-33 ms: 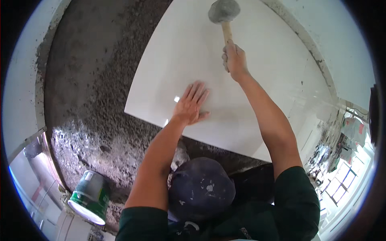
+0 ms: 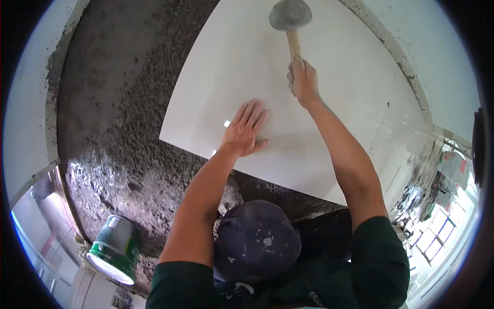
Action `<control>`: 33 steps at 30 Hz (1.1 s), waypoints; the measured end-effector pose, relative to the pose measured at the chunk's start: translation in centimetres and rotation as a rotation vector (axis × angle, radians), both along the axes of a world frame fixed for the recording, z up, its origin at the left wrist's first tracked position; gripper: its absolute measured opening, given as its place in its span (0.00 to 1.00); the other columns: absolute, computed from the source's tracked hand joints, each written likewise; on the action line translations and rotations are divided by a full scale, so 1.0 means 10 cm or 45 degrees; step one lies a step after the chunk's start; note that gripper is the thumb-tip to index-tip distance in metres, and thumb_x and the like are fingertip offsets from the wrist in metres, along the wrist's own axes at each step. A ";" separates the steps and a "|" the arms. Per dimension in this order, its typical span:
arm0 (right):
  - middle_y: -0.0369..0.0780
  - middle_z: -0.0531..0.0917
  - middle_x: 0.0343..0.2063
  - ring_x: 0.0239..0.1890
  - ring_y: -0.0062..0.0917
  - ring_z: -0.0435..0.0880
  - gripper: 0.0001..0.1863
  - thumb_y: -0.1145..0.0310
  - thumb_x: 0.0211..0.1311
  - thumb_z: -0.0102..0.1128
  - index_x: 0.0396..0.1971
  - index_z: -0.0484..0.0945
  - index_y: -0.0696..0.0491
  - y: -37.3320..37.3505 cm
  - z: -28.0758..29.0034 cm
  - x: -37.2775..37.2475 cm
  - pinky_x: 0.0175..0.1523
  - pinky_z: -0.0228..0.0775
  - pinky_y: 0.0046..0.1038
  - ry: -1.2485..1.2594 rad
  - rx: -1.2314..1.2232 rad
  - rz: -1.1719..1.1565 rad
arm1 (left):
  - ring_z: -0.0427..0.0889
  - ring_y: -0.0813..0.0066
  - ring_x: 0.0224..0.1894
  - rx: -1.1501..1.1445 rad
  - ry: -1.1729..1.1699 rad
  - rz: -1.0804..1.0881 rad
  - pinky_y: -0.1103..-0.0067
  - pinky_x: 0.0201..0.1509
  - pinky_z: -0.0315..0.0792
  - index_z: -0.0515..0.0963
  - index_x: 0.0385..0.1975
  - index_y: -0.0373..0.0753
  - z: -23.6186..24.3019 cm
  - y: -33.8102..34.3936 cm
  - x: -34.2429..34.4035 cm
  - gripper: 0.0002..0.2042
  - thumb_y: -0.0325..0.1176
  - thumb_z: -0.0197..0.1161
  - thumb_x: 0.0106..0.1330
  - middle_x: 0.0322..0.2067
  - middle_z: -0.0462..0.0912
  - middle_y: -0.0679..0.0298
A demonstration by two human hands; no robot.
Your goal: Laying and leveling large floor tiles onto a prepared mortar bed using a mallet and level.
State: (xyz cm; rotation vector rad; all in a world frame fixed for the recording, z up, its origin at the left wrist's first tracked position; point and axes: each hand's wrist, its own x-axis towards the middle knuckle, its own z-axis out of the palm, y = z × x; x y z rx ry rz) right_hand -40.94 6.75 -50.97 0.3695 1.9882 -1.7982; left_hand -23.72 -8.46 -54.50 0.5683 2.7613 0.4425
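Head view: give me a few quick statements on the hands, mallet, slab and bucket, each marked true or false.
1. The right hand grips the mallet by its handle. True.
2. The left hand is clenched in a fist. False: it is open, palm down on the slab.
3. The slab is dark brown and dull. False: it is whitish and glossy.
4. The green and grey bucket is at the picture's lower left. True.
5. Rough dark material shows left of the slab. True.
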 end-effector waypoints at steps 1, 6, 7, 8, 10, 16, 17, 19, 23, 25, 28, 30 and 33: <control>0.30 0.67 0.17 0.16 0.12 0.63 0.22 0.50 0.72 0.45 0.26 0.69 0.52 0.08 -0.05 0.13 0.18 0.55 0.19 0.126 0.007 0.000 | 0.39 0.55 0.76 -0.008 -0.021 0.002 0.63 0.79 0.33 0.51 0.72 0.41 -0.01 -0.02 -0.06 0.42 0.64 0.48 0.65 0.74 0.45 0.53; 0.29 0.67 0.18 0.18 0.12 0.65 0.21 0.51 0.73 0.45 0.26 0.70 0.53 0.49 -0.05 0.36 0.21 0.57 0.19 0.182 0.322 0.346 | 0.44 0.52 0.75 -0.038 -0.024 0.224 0.61 0.78 0.37 0.51 0.72 0.36 -0.09 -0.14 0.08 0.43 0.60 0.52 0.65 0.72 0.49 0.48; 0.30 0.68 0.18 0.19 0.13 0.65 0.21 0.52 0.73 0.45 0.26 0.70 0.53 0.62 0.10 0.53 0.22 0.58 0.20 0.200 0.320 0.412 | 0.45 0.50 0.75 -0.179 -0.111 0.355 0.60 0.78 0.38 0.51 0.71 0.34 -0.04 -0.24 0.22 0.43 0.60 0.52 0.65 0.72 0.50 0.47; 0.30 0.68 0.18 0.19 0.13 0.65 0.21 0.52 0.73 0.45 0.26 0.70 0.53 0.74 0.26 0.81 0.22 0.58 0.20 0.120 0.325 0.399 | 0.45 0.49 0.75 -0.201 0.083 0.431 0.59 0.77 0.39 0.51 0.71 0.32 -0.03 -0.48 0.46 0.43 0.60 0.52 0.66 0.72 0.50 0.45; 0.39 0.73 0.17 0.21 0.23 0.72 0.25 0.51 0.73 0.45 0.26 0.73 0.59 1.06 0.39 0.94 0.29 0.65 0.34 0.227 0.243 0.624 | 0.46 0.47 0.74 -0.223 0.306 0.506 0.58 0.77 0.39 0.51 0.70 0.31 -0.08 -0.62 0.54 0.43 0.60 0.51 0.66 0.71 0.50 0.44; 0.47 0.73 0.17 0.20 0.33 0.71 0.24 0.53 0.73 0.46 0.29 0.72 0.61 1.26 0.21 1.50 0.29 0.65 0.39 0.211 0.385 0.828 | 0.46 0.43 0.74 -0.214 0.347 0.489 0.55 0.75 0.41 0.49 0.71 0.31 -0.19 -0.58 0.54 0.42 0.59 0.49 0.68 0.70 0.49 0.41; 0.48 0.74 0.18 0.20 0.35 0.72 0.23 0.53 0.73 0.46 0.29 0.72 0.61 1.26 0.33 1.58 0.29 0.65 0.40 0.127 0.332 0.810 | 0.44 0.44 0.74 -0.230 0.322 0.496 0.56 0.76 0.40 0.49 0.71 0.32 -0.19 -0.54 0.55 0.42 0.60 0.48 0.68 0.71 0.48 0.43; 0.49 0.74 0.18 0.21 0.37 0.74 0.23 0.53 0.73 0.46 0.29 0.73 0.61 1.31 0.28 1.74 0.30 0.66 0.41 0.207 0.329 0.832 | 0.43 0.46 0.75 -0.247 0.289 0.490 0.57 0.77 0.39 0.48 0.71 0.33 -0.16 -0.52 0.60 0.42 0.61 0.47 0.68 0.72 0.47 0.44; 0.50 0.77 0.18 0.24 0.44 0.79 0.22 0.54 0.72 0.48 0.31 0.74 0.61 1.14 0.19 1.73 0.31 0.68 0.43 0.197 0.446 0.886 | 0.42 0.45 0.75 -0.255 0.299 0.477 0.57 0.77 0.38 0.48 0.71 0.32 -0.16 -0.52 0.63 0.42 0.61 0.47 0.68 0.72 0.47 0.43; 0.52 0.77 0.19 0.24 0.47 0.79 0.22 0.54 0.72 0.48 0.31 0.74 0.61 1.04 0.28 1.67 0.32 0.68 0.44 0.174 0.381 0.881 | 0.42 0.45 0.75 -0.278 0.290 0.475 0.56 0.77 0.38 0.48 0.71 0.32 -0.18 -0.60 0.60 0.43 0.60 0.48 0.68 0.72 0.47 0.43; 0.53 0.79 0.21 0.26 0.50 0.79 0.22 0.54 0.71 0.48 0.32 0.75 0.62 1.08 0.15 1.77 0.33 0.68 0.45 0.169 0.395 0.943 | 0.43 0.44 0.75 -0.237 0.333 0.460 0.56 0.77 0.38 0.48 0.71 0.31 -0.17 -0.61 0.57 0.43 0.60 0.50 0.67 0.72 0.46 0.43; 0.54 0.79 0.22 0.27 0.51 0.80 0.22 0.54 0.71 0.48 0.33 0.75 0.62 1.08 0.25 1.75 0.34 0.68 0.47 0.215 0.460 1.008 | 0.43 0.43 0.74 -0.272 0.304 0.482 0.56 0.77 0.39 0.48 0.71 0.31 -0.17 -0.57 0.56 0.44 0.59 0.52 0.66 0.72 0.46 0.42; 0.55 0.79 0.30 0.34 0.46 0.81 0.18 0.60 0.71 0.47 0.41 0.74 0.62 1.23 0.33 1.75 0.38 0.70 0.43 0.215 0.377 0.996 | 0.43 0.43 0.74 -0.188 0.329 0.422 0.56 0.77 0.38 0.48 0.71 0.31 -0.22 -0.38 0.42 0.44 0.57 0.54 0.65 0.72 0.44 0.41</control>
